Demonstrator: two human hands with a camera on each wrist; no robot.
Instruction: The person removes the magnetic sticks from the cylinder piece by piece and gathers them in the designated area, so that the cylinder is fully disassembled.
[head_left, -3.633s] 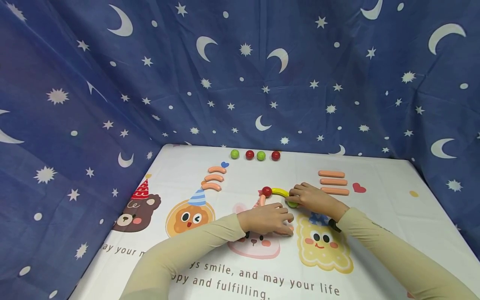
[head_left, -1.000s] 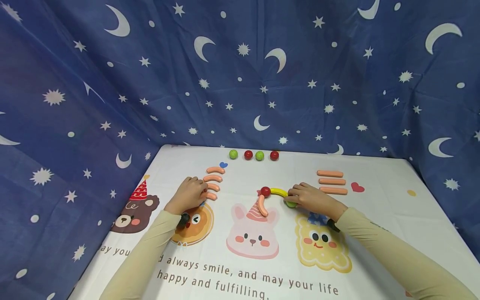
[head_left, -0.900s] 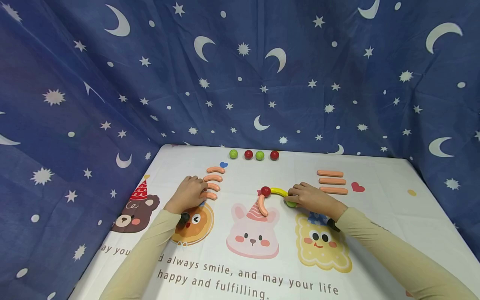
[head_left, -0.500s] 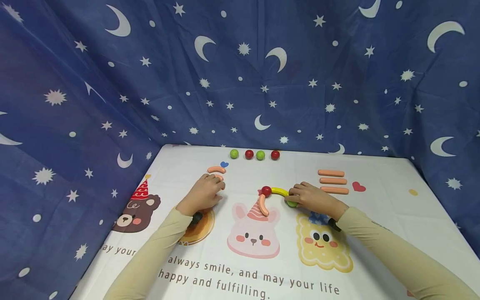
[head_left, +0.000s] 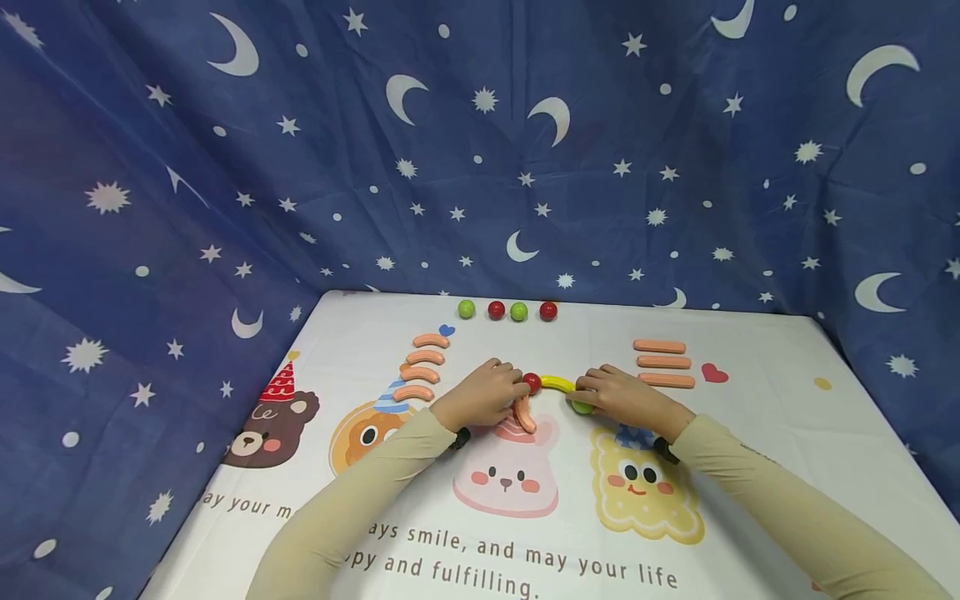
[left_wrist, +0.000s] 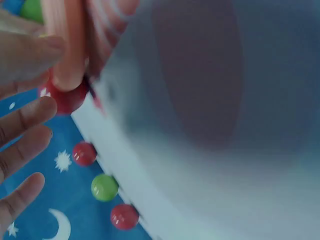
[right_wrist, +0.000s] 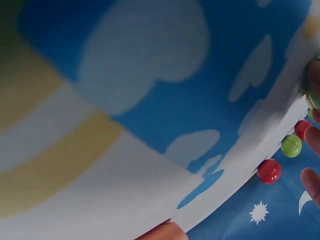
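In the head view my left hand (head_left: 487,392) is at the upper end of a curved toy sausage (head_left: 524,414), beside a red ball (head_left: 531,383). The left wrist view shows its thumb (left_wrist: 35,52) over one side of the sausage, index finger partly behind it, the other fingers apart. My right hand (head_left: 622,398) holds a green ball (head_left: 582,407), fingertips over its top. A yellow toy banana (head_left: 557,383) lies between the red and green balls, its right end close to the right fingertips. The right wrist view catches only part of the right fingers (right_wrist: 314,140).
Several curved sausages (head_left: 420,375) lie in a column at left. Three straight sausages (head_left: 663,362) lie at right. Along the back edge stands a row of green and red balls (head_left: 519,312). A printed white cloth (head_left: 765,433) covers the table, before a blue curtain (head_left: 480,167).
My left hand left a sausage at the bottom of the left column, then moved right to the sausage by the red ball. My right hand has stayed at the green ball.
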